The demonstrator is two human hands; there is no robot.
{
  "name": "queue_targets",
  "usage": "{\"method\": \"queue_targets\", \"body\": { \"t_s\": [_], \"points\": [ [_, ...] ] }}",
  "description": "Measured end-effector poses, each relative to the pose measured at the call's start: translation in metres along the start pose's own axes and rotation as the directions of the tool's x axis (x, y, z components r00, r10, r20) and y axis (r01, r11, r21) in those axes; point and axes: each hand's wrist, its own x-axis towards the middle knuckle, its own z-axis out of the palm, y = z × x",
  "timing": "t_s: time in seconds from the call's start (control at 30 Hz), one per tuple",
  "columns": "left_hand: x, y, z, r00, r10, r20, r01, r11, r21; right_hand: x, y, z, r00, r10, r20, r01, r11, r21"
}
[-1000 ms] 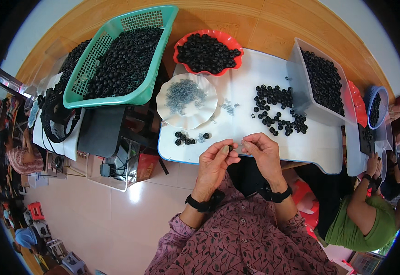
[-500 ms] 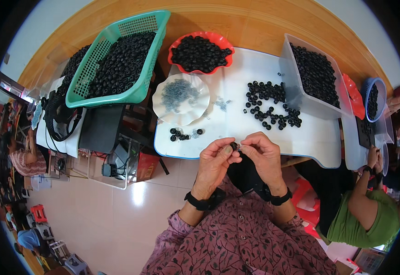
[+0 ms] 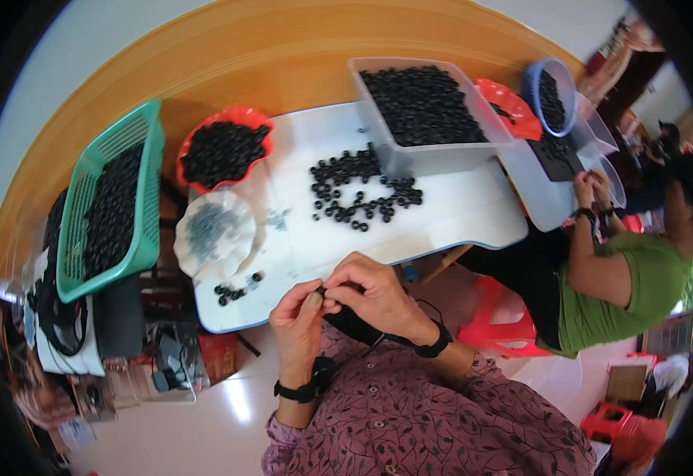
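At the table's near edge my left hand [image 3: 297, 324] pinches a small round black piece [image 3: 321, 292] between thumb and fingertips. The fingers of my right hand [image 3: 376, 300] are closed against the same piece; whether they hold a second tiny part is hidden. Beyond them, a loose spread of black ring-like pieces [image 3: 360, 208] lies on the white table [image 3: 299, 247]. To the left, a white scalloped plate [image 3: 240, 252] bears small clear bits [image 3: 210, 226]. In front of it sit a few more black pieces [image 3: 231, 295].
Black pieces fill a green basket [image 3: 156, 190], a red bowl [image 3: 257, 161] and a clear bin [image 3: 418, 159]. At the right stand a red dish [image 3: 521, 119] and a blue basket [image 3: 566, 89]. A person in a green top [image 3: 624, 293] works there, near a red stool [image 3: 497, 317].
The view has swung to the right, so the table and containers sit further left and more of the co-worker shows. My hands stay together on the small black piece.
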Motion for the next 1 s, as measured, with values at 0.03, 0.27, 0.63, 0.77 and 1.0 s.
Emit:
{"method": "queue_targets", "body": {
  "t_s": [0.03,0.27,0.63,0.77,1.0],
  "points": [
    [-0.001,0.001,0.002,1.0,0.019,0.013,-0.02,0.999,0.035,-0.002,-0.001,-0.005,1.0,0.002,-0.025,-0.002,1.0,-0.015],
    [-0.008,0.001,0.006,0.986,-0.084,0.142,0.066,0.99,0.125,-0.02,-0.004,-0.029,0.985,0.112,0.135,-0.12,0.991,0.051],
    [-0.017,0.002,0.008,0.957,-0.199,0.209,0.173,0.975,0.136,-0.034,-0.002,-0.042,0.965,0.144,0.219,-0.169,0.981,0.098],
    [-0.019,-0.003,0.01,0.968,-0.2,0.155,0.182,0.976,0.121,-0.039,-0.003,-0.04,0.993,0.048,0.109,-0.048,0.999,-0.003],
    [-0.019,-0.005,0.018,0.972,-0.186,0.147,0.165,0.975,0.147,-0.042,-0.001,-0.042,0.997,0.008,0.072,-0.008,1.0,-0.001]
  ]
}}
